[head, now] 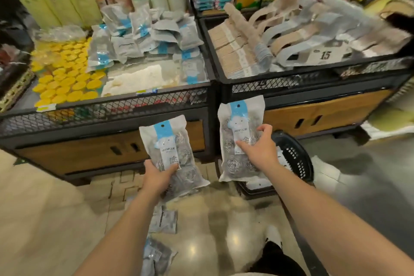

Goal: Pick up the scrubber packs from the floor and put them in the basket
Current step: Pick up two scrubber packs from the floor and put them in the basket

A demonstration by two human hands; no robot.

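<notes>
My left hand [159, 176] grips the lower end of a clear scrubber pack [168, 145] with a blue header strip and steel-wool balls inside. A second, matching scrubber pack [235, 125] is held upright by my right hand [257, 148], fingers curled on its right edge, above the black plastic basket [298, 159]. The basket stands on the floor at the right, with white packs inside it. Two more scrubber packs lie on the floor between my arms, one [163, 219] nearer the shelf and one [156, 257] close to me.
Two black mesh display bins [112, 110] on wooden cabinets stand right in front, filled with yellow lids, grey packs and brushes. A price card reading 15 [324, 55] sits in the right bin. My dark shoe [273, 248] is on the shiny floor below.
</notes>
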